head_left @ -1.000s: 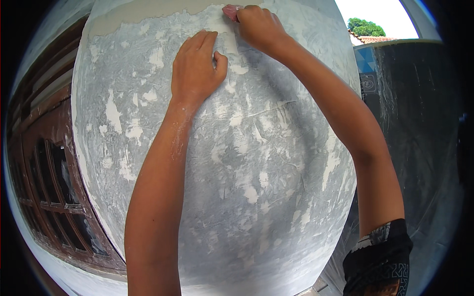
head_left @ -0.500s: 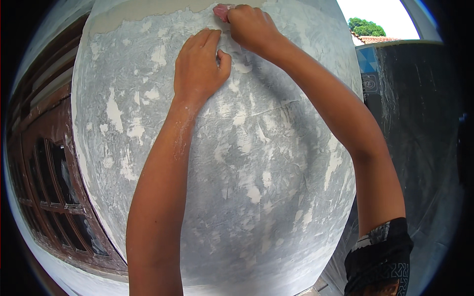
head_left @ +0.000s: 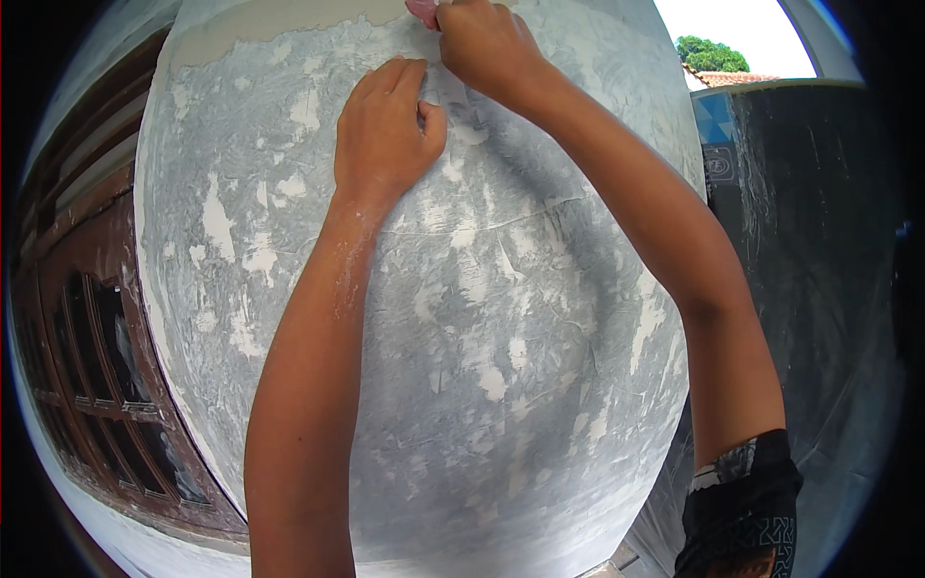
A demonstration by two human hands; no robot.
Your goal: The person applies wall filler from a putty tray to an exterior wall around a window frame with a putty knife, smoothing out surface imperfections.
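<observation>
The wall in front of me has a rough grey coat with whitish patches and a smoother beige band along its top. High on it, my right hand is closed round a small pinkish-red object, of which only one end sticks out to the left of the fist; its exact kind cannot be made out. Lower and to the left, my left hand rests against the wall, back toward me, fingers stretched upward and thumb apart. What lies under its palm is hidden.
On the left stands a brown wooden door or window frame with dark panes. A tall dark panel with a blue patterned patch is at the right. Beyond it show a green tree and a tiled roof.
My right hand and the pinkish-red object have moved slightly up and left along the wall. The left hand stays in nearly the same place on the wall.
</observation>
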